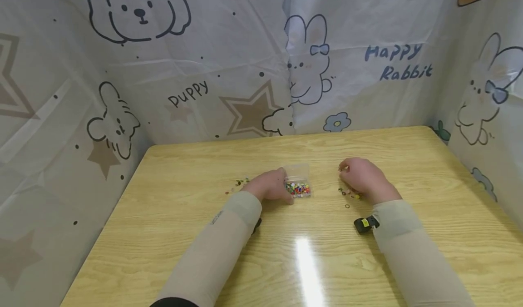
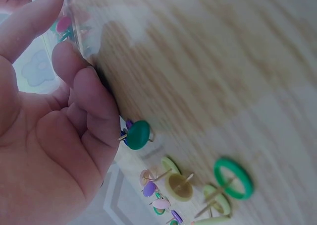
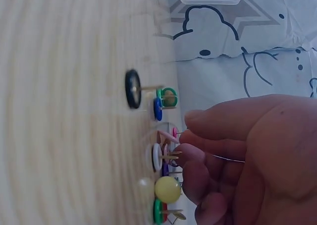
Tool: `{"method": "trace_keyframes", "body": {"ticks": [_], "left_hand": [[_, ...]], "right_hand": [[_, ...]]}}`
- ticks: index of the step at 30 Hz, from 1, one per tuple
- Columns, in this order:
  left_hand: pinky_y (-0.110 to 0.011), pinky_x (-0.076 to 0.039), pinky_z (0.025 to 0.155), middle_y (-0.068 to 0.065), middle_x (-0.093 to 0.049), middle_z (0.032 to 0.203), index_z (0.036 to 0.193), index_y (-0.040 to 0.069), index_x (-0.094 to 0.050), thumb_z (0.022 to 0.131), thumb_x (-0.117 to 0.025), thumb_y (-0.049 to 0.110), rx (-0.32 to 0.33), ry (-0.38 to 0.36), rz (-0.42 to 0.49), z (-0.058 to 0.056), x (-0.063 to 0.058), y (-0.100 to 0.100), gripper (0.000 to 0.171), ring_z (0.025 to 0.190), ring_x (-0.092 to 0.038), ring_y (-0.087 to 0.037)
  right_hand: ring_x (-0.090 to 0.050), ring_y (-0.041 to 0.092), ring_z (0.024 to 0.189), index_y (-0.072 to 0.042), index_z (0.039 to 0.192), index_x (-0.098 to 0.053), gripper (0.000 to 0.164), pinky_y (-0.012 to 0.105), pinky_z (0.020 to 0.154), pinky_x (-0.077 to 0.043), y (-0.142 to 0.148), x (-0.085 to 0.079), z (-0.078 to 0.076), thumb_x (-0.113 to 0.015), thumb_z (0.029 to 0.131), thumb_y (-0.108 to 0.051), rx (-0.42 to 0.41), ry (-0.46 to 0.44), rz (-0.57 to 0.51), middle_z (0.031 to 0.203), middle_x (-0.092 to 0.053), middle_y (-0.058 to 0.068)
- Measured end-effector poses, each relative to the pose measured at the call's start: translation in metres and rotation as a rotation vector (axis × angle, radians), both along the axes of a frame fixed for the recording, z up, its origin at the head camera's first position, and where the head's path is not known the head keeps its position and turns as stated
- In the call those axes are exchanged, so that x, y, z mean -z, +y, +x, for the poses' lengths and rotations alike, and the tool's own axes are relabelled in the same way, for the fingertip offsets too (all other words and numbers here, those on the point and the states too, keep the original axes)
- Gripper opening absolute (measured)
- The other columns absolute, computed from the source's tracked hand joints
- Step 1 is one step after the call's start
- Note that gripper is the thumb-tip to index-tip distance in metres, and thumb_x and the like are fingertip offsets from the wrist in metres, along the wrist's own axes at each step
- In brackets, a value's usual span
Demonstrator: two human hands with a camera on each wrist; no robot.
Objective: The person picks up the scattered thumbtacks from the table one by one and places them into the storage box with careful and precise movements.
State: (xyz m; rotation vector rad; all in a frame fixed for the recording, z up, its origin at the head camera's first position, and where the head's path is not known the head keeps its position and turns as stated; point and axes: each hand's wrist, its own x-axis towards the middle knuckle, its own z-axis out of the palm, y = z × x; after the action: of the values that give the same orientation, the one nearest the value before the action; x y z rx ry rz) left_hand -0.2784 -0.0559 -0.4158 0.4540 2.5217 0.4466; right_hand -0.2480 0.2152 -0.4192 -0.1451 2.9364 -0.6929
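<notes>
A small clear plastic box (image 1: 303, 178) with its lid raised stands on the table, holding many colourful thumbtacks (image 1: 298, 189). My left hand (image 1: 270, 185) grips the box's left side, thumb at the front and fingers toward the back. Beside that hand lie loose thumbtacks, among them a green one (image 2: 138, 135). Over on the right, my right hand (image 1: 363, 176) is just beyond a second scatter of thumbtacks (image 1: 347, 192). Its thumb and index finger pinch a small thumbtack (image 3: 174, 132), seen pink in the right wrist view and partly hidden.
A wood-grain table (image 1: 171, 252) carries everything. One black thumbtack (image 3: 132, 89) lies a little apart from the right scatter. Printed curtains (image 1: 229, 39) enclose the table's back and sides.
</notes>
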Motion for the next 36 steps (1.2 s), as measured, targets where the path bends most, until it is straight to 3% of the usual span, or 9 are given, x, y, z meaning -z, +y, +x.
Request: {"method": "trace_keyframes", "body": {"ticks": [2,9,13,28,36], "left_hand": [[-0.039,-0.047,0.08,0.0,-0.057,0.099,0.127,0.013,-0.044,0.072,-0.081,0.042,-0.002,0.0,0.003,0.0,-0.001,0.0,0.072,0.084,-0.052,-0.018],[-0.041,-0.046,0.086,-0.001,-0.057,0.104,0.13,0.013,-0.042,0.073,-0.081,0.042,-0.001,-0.002,0.01,0.002,-0.002,-0.001,0.075,0.088,-0.052,-0.017],[-0.041,-0.046,0.087,-0.001,-0.057,0.106,0.131,0.012,-0.042,0.072,-0.081,0.043,0.001,0.002,0.01,0.002,-0.001,0.0,0.077,0.089,-0.052,-0.017],[-0.038,-0.046,0.079,0.0,-0.056,0.098,0.125,0.013,-0.045,0.073,-0.081,0.041,-0.007,0.003,0.01,0.002,-0.003,0.001,0.069,0.084,-0.052,-0.018],[-0.037,-0.046,0.076,0.0,-0.056,0.096,0.122,0.013,-0.045,0.073,-0.081,0.041,0.002,0.017,0.001,0.002,-0.002,0.001,0.067,0.082,-0.052,-0.018]], "right_hand": [[-0.054,0.027,0.092,-0.003,0.121,-0.06,0.034,0.057,0.091,-0.042,0.0,0.001,-0.001,-0.05,0.093,-0.018,-0.001,-0.002,0.011,0.118,-0.061,0.017],[-0.053,0.019,0.057,-0.006,0.118,-0.06,0.031,0.045,0.075,-0.043,-0.001,0.001,-0.003,-0.05,0.091,-0.017,-0.014,-0.044,0.013,0.089,-0.065,0.009],[-0.052,0.018,0.062,-0.008,0.112,-0.064,0.026,0.044,0.072,-0.043,-0.002,-0.001,-0.002,-0.052,0.09,-0.017,-0.037,-0.022,0.035,0.094,-0.064,0.008],[-0.051,0.017,0.05,-0.014,0.087,-0.063,0.01,0.038,0.055,-0.043,-0.005,0.001,-0.002,-0.053,0.09,-0.013,-0.073,-0.071,0.024,0.063,-0.058,0.001],[-0.051,0.016,0.052,-0.015,0.082,-0.062,0.011,0.037,0.056,-0.043,-0.016,-0.005,0.002,-0.057,0.091,-0.018,-0.104,0.002,0.048,0.065,-0.057,0.0]]}}
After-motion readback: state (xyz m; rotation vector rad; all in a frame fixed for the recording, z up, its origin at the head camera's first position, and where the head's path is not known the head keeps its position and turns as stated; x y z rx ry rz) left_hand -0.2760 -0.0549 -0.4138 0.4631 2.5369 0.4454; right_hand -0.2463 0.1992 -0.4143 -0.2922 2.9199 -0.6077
